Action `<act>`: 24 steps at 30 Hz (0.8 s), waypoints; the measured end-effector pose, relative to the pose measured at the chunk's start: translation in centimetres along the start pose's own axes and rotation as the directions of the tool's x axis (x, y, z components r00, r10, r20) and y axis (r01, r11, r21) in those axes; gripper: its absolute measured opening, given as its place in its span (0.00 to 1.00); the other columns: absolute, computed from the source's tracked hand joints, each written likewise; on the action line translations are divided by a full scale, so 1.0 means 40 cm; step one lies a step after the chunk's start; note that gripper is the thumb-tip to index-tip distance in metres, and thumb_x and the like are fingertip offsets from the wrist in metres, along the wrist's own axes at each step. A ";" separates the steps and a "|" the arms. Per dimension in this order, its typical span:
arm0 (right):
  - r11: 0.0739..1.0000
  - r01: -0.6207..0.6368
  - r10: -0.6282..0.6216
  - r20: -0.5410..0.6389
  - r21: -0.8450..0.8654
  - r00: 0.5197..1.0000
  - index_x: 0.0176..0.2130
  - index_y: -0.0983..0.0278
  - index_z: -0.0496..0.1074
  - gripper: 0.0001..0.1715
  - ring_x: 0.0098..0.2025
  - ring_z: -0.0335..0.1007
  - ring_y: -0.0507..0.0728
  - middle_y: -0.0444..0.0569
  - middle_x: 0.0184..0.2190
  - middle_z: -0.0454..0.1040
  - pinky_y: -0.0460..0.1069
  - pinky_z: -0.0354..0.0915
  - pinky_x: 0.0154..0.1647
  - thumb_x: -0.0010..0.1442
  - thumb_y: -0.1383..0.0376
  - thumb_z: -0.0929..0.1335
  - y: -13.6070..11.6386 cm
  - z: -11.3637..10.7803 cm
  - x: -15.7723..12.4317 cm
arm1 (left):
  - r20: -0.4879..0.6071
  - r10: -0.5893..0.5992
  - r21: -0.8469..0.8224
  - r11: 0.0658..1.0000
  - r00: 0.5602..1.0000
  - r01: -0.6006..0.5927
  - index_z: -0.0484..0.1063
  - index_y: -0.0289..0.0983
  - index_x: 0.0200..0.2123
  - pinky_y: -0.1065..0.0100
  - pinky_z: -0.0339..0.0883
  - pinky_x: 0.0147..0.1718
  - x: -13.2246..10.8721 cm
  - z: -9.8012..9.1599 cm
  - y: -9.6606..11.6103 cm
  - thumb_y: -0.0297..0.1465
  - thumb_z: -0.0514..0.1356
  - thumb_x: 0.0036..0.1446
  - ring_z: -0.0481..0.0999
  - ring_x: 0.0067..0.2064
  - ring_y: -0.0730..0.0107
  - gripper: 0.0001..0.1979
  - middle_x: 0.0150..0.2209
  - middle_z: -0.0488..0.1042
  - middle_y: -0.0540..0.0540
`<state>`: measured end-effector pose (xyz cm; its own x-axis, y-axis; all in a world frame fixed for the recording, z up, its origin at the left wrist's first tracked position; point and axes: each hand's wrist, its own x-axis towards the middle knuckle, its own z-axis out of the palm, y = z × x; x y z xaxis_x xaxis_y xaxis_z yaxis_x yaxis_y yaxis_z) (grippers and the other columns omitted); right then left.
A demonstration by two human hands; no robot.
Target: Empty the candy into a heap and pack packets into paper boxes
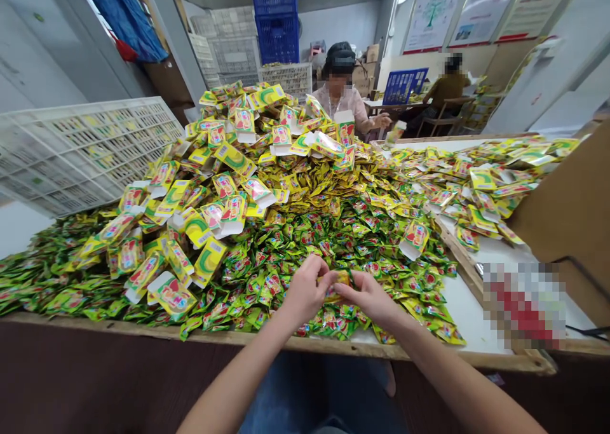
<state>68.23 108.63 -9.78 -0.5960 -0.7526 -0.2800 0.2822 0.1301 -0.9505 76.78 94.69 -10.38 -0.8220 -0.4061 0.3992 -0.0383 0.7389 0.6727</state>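
My left hand (307, 289) and my right hand (370, 296) meet over the near edge of the pile, fingers pinched on a small yellow-green sachet (339, 285). The fingers cover part of it. Beneath and around them lie many green sachets (309, 237) with red fruit prints. To the left is a heap of small yellow-green cardboard boxes (210, 259), several with white end flaps open. One box (414, 238) rests on the sachets to the right of my hands.
A wooden rim (229, 337) edges the table. At left leans a white plastic crate (86, 148). More boxes (481, 180) lie beyond a wooden divider (455, 256), beside a brown cardboard panel (567, 211). Across the table sits a person (340, 91); another person (450, 84) sits farther back.
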 end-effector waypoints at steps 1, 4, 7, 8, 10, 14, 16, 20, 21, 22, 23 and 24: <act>1.000 0.002 -0.003 -0.040 -0.014 0.999 0.28 0.65 0.73 0.27 0.30 0.73 0.54 0.45 0.26 0.76 0.50 0.72 0.34 0.36 0.48 0.76 0.005 -0.016 -0.008 | -0.012 -0.019 0.057 0.998 1.000 0.020 0.65 0.39 0.27 0.69 0.66 0.32 0.017 -0.030 -0.016 0.36 0.52 0.60 0.69 0.31 0.70 0.11 0.29 0.69 0.49; 0.999 0.016 -0.023 -0.172 -0.039 0.985 0.30 0.65 0.74 0.26 0.33 0.75 0.58 0.49 0.29 0.78 0.52 0.72 0.36 0.37 0.48 0.76 0.013 -0.069 -0.034 | -0.242 -0.148 0.181 0.964 0.959 0.194 0.66 0.33 0.40 0.52 0.62 0.48 0.100 -0.151 -0.094 0.38 0.51 0.59 0.69 0.46 0.52 0.14 0.42 0.69 0.35; 0.997 0.025 -0.037 -0.196 -0.066 0.980 0.29 0.64 0.74 0.26 0.33 0.75 0.58 0.50 0.29 0.78 0.52 0.72 0.35 0.37 0.48 0.76 0.015 -0.096 -0.048 | -0.354 -0.332 0.407 0.787 0.874 0.464 0.58 0.29 0.55 0.42 0.53 0.54 0.182 -0.248 -0.177 0.41 0.61 0.50 0.60 0.57 0.36 0.33 0.54 0.63 0.26; 0.997 0.026 -0.039 -0.176 -0.073 0.984 0.30 0.65 0.74 0.26 0.33 0.75 0.58 0.50 0.30 0.78 0.52 0.73 0.35 0.38 0.48 0.76 0.015 -0.097 -0.048 | -0.343 -0.380 0.472 0.721 0.859 0.507 0.56 0.29 0.57 0.41 0.53 0.54 0.200 -0.266 -0.195 0.41 0.61 0.50 0.60 0.58 0.35 0.35 0.55 0.64 0.25; 0.997 0.025 -0.034 -0.131 -0.067 0.991 0.31 0.65 0.75 0.27 0.34 0.75 0.58 0.51 0.32 0.79 0.52 0.73 0.36 0.38 0.47 0.76 0.014 -0.088 -0.043 | -0.334 -0.400 0.542 0.660 0.854 0.521 0.56 0.29 0.59 0.42 0.55 0.53 0.212 -0.278 -0.209 0.38 0.58 0.53 0.63 0.56 0.35 0.33 0.53 0.67 0.26; 0.997 0.070 -0.072 -0.083 -0.025 0.994 0.30 0.65 0.75 0.25 0.34 0.75 0.57 0.49 0.32 0.78 0.53 0.72 0.38 0.39 0.49 0.76 -0.005 -0.067 -0.024 | -0.355 -0.149 0.562 0.755 0.923 0.337 0.56 0.30 0.58 0.47 0.58 0.52 0.163 -0.249 -0.160 0.33 0.57 0.52 0.67 0.52 0.43 0.30 0.51 0.69 0.31; 0.995 0.100 -0.100 -0.015 -0.024 0.995 0.31 0.65 0.75 0.23 0.34 0.75 0.56 0.48 0.31 0.78 0.53 0.72 0.39 0.41 0.51 0.76 -0.024 -0.062 -0.014 | -0.114 0.022 0.515 0.856 0.993 0.040 0.60 0.34 0.55 0.51 0.60 0.53 0.120 -0.224 -0.114 0.29 0.57 0.50 0.68 0.51 0.51 0.28 0.50 0.70 0.36; 0.993 0.104 -0.091 0.204 -0.057 0.975 0.34 0.64 0.75 0.21 0.33 0.73 0.55 0.46 0.31 0.77 0.52 0.72 0.38 0.43 0.53 0.75 -0.058 -0.056 0.005 | 0.347 0.343 0.180 0.889 0.873 -0.421 0.61 0.43 0.54 0.55 0.51 0.60 0.045 -0.171 -0.041 0.20 0.52 0.49 0.63 0.58 0.63 0.27 0.55 0.69 0.47; 0.990 0.117 -0.096 0.240 -0.073 0.966 0.35 0.64 0.76 0.21 0.33 0.73 0.55 0.47 0.31 0.77 0.52 0.72 0.38 0.44 0.53 0.75 -0.060 -0.053 0.009 | 0.363 0.363 0.136 0.890 0.858 -0.435 0.62 0.45 0.54 0.54 0.46 0.62 0.032 -0.158 -0.033 0.19 0.52 0.50 0.60 0.61 0.63 0.28 0.56 0.68 0.49; 0.984 0.150 -0.122 0.247 -0.096 0.961 0.36 0.64 0.76 0.21 0.34 0.73 0.56 0.47 0.33 0.77 0.53 0.72 0.39 0.45 0.53 0.74 -0.057 -0.049 0.012 | 0.322 0.343 0.124 0.909 0.882 -0.398 0.62 0.46 0.54 0.51 0.42 0.63 0.021 -0.144 -0.029 0.20 0.52 0.51 0.58 0.62 0.63 0.27 0.57 0.68 0.49; 0.969 0.210 -0.179 0.217 -0.133 0.960 0.38 0.64 0.76 0.20 0.37 0.73 0.57 0.48 0.35 0.77 0.54 0.71 0.41 0.48 0.54 0.73 -0.049 -0.044 0.014 | 0.221 0.275 0.123 0.944 0.936 -0.306 0.63 0.45 0.53 0.49 0.38 0.64 0.011 -0.127 -0.028 0.21 0.53 0.52 0.55 0.64 0.61 0.25 0.57 0.68 0.48; 0.937 0.293 -0.267 0.149 -0.191 0.952 0.38 0.63 0.76 0.18 0.40 0.73 0.58 0.50 0.38 0.76 0.55 0.70 0.44 0.50 0.55 0.71 -0.035 -0.037 0.015 | 0.080 0.153 0.096 0.982 0.985 -0.161 0.64 0.44 0.52 0.48 0.36 0.64 0.002 -0.109 -0.028 0.24 0.55 0.53 0.54 0.64 0.58 0.22 0.57 0.68 0.46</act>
<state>66.35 108.94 -8.80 -0.5305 -0.8477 0.0075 -0.0533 0.0246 -0.9983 79.23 91.48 -8.41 -0.8611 -0.2437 0.4462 0.0398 0.8426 0.5370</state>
